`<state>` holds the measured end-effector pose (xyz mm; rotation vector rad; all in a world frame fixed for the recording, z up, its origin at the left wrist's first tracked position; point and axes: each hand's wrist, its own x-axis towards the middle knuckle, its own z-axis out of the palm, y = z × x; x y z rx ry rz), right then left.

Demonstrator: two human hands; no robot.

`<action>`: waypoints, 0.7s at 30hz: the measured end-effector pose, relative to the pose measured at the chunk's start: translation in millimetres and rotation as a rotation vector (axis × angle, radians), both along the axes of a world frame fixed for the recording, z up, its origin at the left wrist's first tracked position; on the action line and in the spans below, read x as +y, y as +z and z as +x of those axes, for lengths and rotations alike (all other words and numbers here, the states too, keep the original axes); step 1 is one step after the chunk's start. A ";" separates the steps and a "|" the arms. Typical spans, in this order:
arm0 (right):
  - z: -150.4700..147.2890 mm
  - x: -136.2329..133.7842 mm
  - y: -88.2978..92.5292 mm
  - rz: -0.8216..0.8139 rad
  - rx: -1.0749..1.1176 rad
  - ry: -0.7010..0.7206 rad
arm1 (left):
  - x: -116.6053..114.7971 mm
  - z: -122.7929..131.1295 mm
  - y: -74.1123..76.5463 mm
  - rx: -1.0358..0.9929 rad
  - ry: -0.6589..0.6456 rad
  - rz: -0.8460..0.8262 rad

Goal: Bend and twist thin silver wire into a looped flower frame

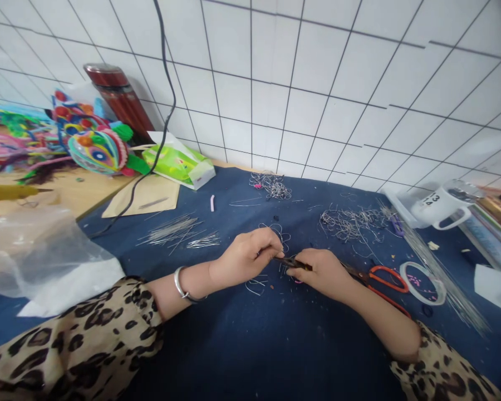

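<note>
My left hand (250,250) is closed in a pinch at the tips of a pair of dark pliers (292,263), with thin looped wire (285,238) showing just behind its fingers. Whatever sits between the fingertips is mostly hidden. Wrapped around the pliers is my right hand (323,273), with the jaws pointing left toward the other hand. Short wire pieces (256,285) lie on the dark blue cloth (234,334) below the hands. Scissors with orange handles (365,275) rest beside my right wrist.
Tangled wire (350,223) and straight wire bundles (171,229) lie around the hands. At right are a round dish of pink beads (441,292), long wires (455,298) and a white mug (440,209). A black cable (167,83) hangs before a red thermos (119,97) and green packet (179,164).
</note>
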<state>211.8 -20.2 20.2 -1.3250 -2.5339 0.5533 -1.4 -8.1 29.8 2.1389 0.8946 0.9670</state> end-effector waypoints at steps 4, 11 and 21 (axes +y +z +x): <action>-1.0 -0.7 -4.2 -0.003 0.017 0.002 | 0.7 1.0 -1.1 -0.002 0.006 -0.013; -4.2 -2.4 -19.7 0.355 -0.098 -0.123 | 14.2 4.6 -11.5 -0.296 0.154 -0.485; -2.4 -7.6 -6.5 0.846 -0.355 0.043 | 11.9 9.9 -18.0 -0.484 0.158 -0.856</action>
